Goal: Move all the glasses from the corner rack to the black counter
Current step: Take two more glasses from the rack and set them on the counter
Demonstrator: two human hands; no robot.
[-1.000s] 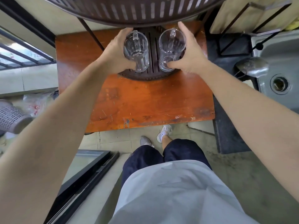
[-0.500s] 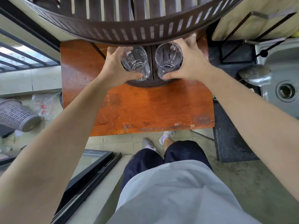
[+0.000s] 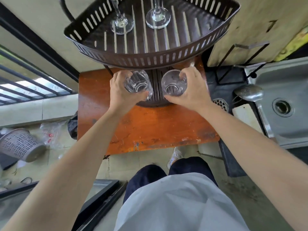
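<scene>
Change since earlier frame: both mugs now sit higher in view and are seen mouth-on; the upper shelf [image 3: 150, 52] has dropped into view with its contents showing.
Left hand [image 3: 123, 92]: fingers clamped round the left mug [image 3: 138, 83].
Right hand [image 3: 191, 90]: fingers clamped round the right mug [image 3: 174, 84], its handle turned toward the palm.
Mug position: both over the lower shelf [image 3: 156, 90] of the corner rack, just under the upper shelf's front rim; whether they are lifted clear of the slats cannot be told.
Long axis: both mugs upright, mouths toward the camera.
Deciding relation: the black tabletop [image 3: 223, 87] lies to the right, between rack and sink [image 3: 283, 104]; the right hand is nearer, and the left must cross the orange tabletop [image 3: 158, 127].
Upper shelf contents: two stemmed glasses [image 3: 122, 22] [image 3: 158, 18], standing near the back.
Judgement: mugs are mid-transfer; the stemmed pair are not yet moved.
Risk: the rim overhead could catch a mug on a straight lift.
</scene>
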